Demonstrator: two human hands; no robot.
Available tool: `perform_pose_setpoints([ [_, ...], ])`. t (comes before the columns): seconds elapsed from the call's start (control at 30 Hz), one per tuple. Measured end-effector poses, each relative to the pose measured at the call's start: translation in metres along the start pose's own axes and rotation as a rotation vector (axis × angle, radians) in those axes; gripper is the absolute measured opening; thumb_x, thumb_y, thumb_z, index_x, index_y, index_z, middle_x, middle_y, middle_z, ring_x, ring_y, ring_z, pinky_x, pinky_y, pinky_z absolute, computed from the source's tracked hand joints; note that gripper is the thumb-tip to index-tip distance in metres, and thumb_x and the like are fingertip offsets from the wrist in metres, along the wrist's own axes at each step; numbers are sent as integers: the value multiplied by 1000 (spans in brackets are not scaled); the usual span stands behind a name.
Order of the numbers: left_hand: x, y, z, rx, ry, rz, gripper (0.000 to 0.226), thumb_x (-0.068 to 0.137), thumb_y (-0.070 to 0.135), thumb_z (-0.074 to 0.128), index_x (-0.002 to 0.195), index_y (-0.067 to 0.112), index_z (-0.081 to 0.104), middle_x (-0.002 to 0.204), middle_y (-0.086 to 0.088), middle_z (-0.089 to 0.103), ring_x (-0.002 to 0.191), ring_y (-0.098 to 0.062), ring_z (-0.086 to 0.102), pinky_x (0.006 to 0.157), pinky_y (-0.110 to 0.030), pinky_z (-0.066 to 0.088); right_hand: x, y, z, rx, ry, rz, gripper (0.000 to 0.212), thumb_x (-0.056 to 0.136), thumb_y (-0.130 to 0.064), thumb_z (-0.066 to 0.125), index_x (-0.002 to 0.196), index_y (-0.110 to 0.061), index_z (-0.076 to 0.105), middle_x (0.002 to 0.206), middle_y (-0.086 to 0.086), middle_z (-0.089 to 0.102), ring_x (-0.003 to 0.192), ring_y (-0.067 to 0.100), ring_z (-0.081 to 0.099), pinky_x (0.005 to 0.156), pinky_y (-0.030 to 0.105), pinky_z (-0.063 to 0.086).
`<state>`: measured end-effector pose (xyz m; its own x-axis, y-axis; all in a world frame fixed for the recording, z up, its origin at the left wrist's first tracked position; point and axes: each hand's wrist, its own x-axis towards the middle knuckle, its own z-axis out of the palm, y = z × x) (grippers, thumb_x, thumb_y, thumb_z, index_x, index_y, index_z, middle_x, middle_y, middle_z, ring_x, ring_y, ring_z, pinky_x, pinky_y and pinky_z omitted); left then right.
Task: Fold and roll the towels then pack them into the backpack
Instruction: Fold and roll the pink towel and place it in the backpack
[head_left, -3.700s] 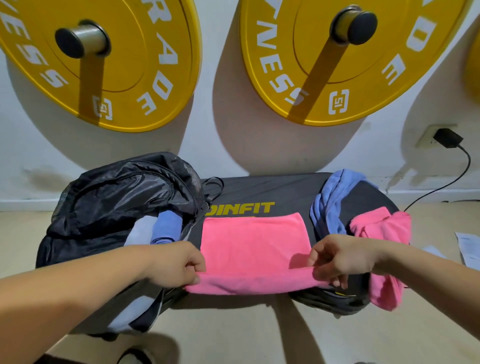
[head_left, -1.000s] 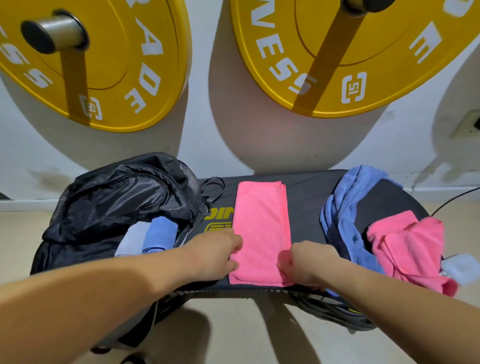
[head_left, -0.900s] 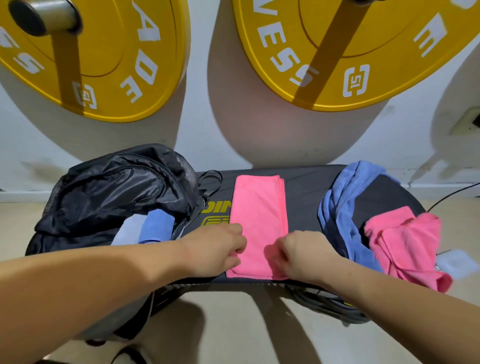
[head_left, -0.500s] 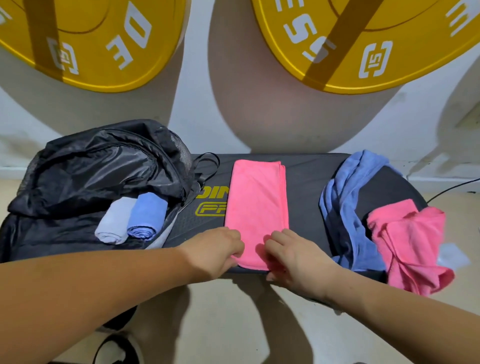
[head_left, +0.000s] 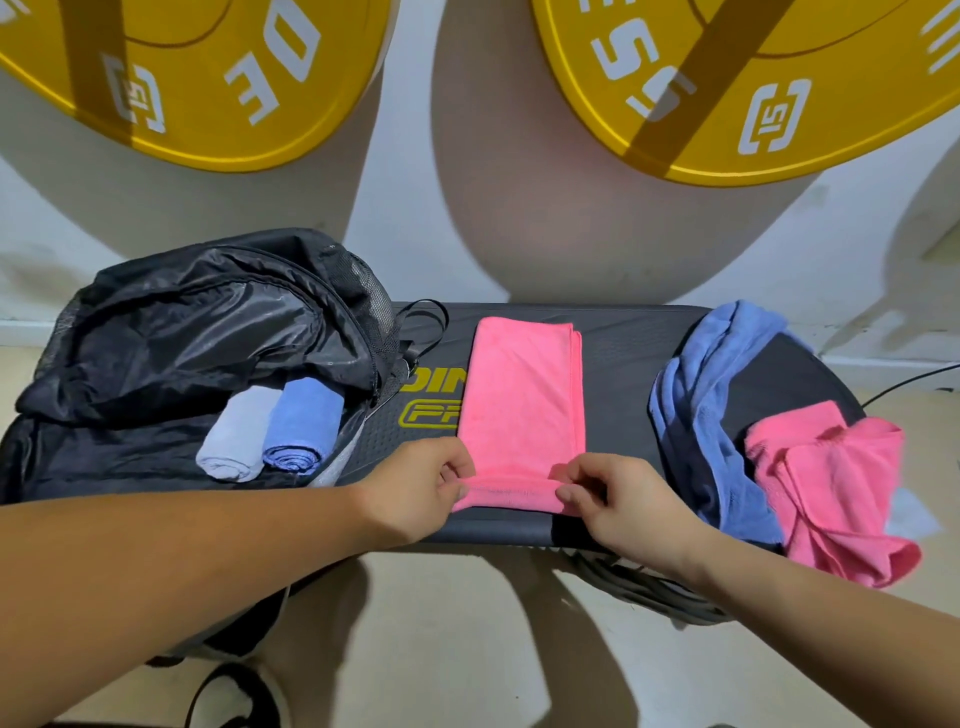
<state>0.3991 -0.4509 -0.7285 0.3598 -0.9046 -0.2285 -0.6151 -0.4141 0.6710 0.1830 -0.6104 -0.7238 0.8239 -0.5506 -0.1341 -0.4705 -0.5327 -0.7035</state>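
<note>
A pink towel (head_left: 522, 400), folded into a long narrow strip, lies lengthwise on the black platform (head_left: 618, 374). Its near end is turned over into the start of a roll. My left hand (head_left: 421, 486) pinches the left end of that rolled edge and my right hand (head_left: 618, 499) pinches the right end. The black backpack (head_left: 197, 332) lies open at the left. Two rolled towels sit in its mouth, a pale grey one (head_left: 234, 441) and a blue one (head_left: 301, 426). An unfolded blue towel (head_left: 711, 405) and a crumpled pink towel (head_left: 831, 483) lie at the platform's right end.
Two yellow weight plates (head_left: 218, 98) (head_left: 727, 98) hang on the white wall behind the platform. A black cable (head_left: 904, 379) runs along the floor at the far right. Grey tubing (head_left: 649, 587) sits under the platform's front right. Beige floor lies in front.
The pink towel went from a wide fold to a narrow strip. In the last half second both hands turned its near end over into a first roll. The view tilted downward.
</note>
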Motion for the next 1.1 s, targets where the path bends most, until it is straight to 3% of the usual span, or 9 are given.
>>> perform_pose_setpoints([
  [0.13, 5, 2, -1, -33, 69, -21, 10, 87, 3, 69, 85, 13, 66, 75, 0, 61, 58, -3, 50, 56, -10, 41, 5, -4, 2, 46, 96, 99, 19, 87, -15, 74, 74, -27, 67, 69, -17, 69, 66, 2, 63, 69, 13, 49],
  [0.27, 8, 1, -4, 241, 64, 174, 13, 87, 10, 67, 79, 21, 63, 82, 5, 56, 75, -11, 53, 68, -31, 47, 12, -7, 2, -112, 79, 75, 32, 88, -18, 71, 62, -28, 55, 73, -7, 60, 66, 9, 57, 63, 15, 44],
  [0.4, 2, 15, -4, 754, -74, 475, 19, 83, 2, 58, 95, 17, 62, 100, -3, 52, 98, -27, 51, 68, -42, 50, 12, -9, 7, -499, 158, -291, 14, 90, -25, 69, 82, -22, 57, 81, -5, 46, 70, 20, 49, 57, 36, 46],
  [0.5, -6, 25, -1, 870, -153, 442, 19, 88, 5, 50, 103, 12, 60, 109, -7, 50, 104, -28, 47, 77, -43, 46, 7, -7, 10, -684, 98, -505, 10, 77, -21, 71, 86, -18, 66, 80, -1, 54, 68, 25, 53, 55, 36, 45],
  [0.63, -6, 18, -2, 773, -98, 440, 17, 96, 24, 47, 101, 16, 62, 105, -3, 52, 101, -26, 49, 80, -46, 51, 2, 2, 5, -693, 90, -549, 11, 85, -29, 62, 89, -19, 67, 88, 0, 60, 72, 25, 54, 61, 40, 48],
  [0.8, -5, 9, -3, 659, 5, 456, 21, 89, 15, 54, 106, 20, 66, 102, 1, 54, 95, -23, 49, 75, -43, 52, 3, 7, 3, -725, 66, -501, 11, 82, -16, 57, 90, -15, 64, 97, 2, 52, 81, 26, 47, 65, 40, 45],
  [0.9, -4, 9, -3, 599, -16, 380, 28, 91, 12, 49, 112, 20, 66, 106, 1, 56, 98, -23, 50, 82, -42, 50, 6, 6, 0, -509, 20, -328, 15, 92, -21, 53, 98, -15, 66, 96, -2, 52, 83, 20, 50, 73, 37, 48],
  [0.97, -4, 10, -4, 401, -35, 237, 30, 93, 14, 50, 117, 20, 67, 110, 2, 60, 103, -20, 54, 89, -32, 47, 9, 1, -6, -233, -41, -123, 16, 95, -17, 54, 106, -20, 66, 99, -7, 62, 86, 8, 59, 82, 28, 50],
  [1.1, -2, 10, -6, -64, -40, -102, 15, 93, 12, 60, 100, 19, 72, 81, 8, 64, 69, -4, 58, 65, -14, 45, 15, -4, -16, 67, -131, 174, 20, 94, -11, 60, 105, -24, 71, 106, -7, 74, 95, 7, 69, 92, 20, 52],
])
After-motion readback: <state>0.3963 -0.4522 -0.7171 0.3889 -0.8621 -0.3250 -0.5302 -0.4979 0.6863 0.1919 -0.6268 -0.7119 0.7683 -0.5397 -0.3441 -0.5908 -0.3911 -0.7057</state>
